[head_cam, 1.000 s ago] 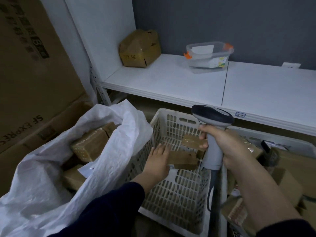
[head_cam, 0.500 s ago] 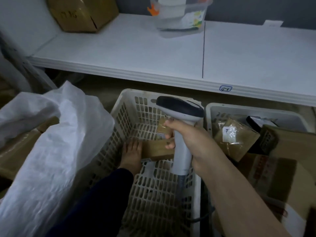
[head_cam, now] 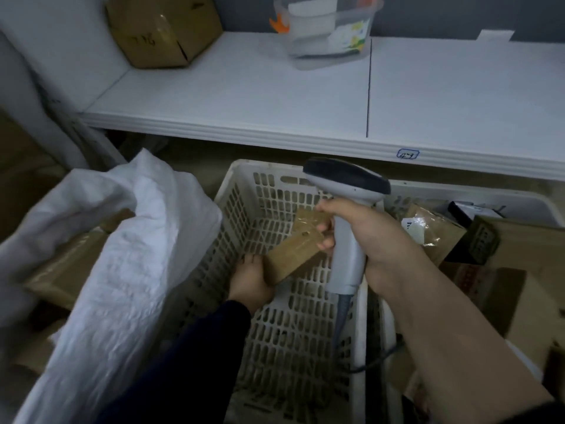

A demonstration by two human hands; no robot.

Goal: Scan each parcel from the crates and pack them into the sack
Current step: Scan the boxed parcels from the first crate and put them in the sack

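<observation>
Left hand: the left hand (head_cam: 249,278) is reaching down inside the white crate (head_cam: 275,325), fingers clamped on the near end of a brown parcel (head_cam: 292,255), tipping it up off the crate floor so a face is turning toward the scanner
Right hand: the right hand (head_cam: 363,231) is closed around the handle of the scanner (head_cam: 347,209), holding it upright over the crate so its head is hanging just above the parcel, ready to read a label
Parcel axis: its long axis is running from lower left to upper right, far end raised; a second parcel (head_cam: 308,220) is lying behind it
Sack: the white sack (head_cam: 122,240) is standing open just left, parcels already showing inside
</observation>
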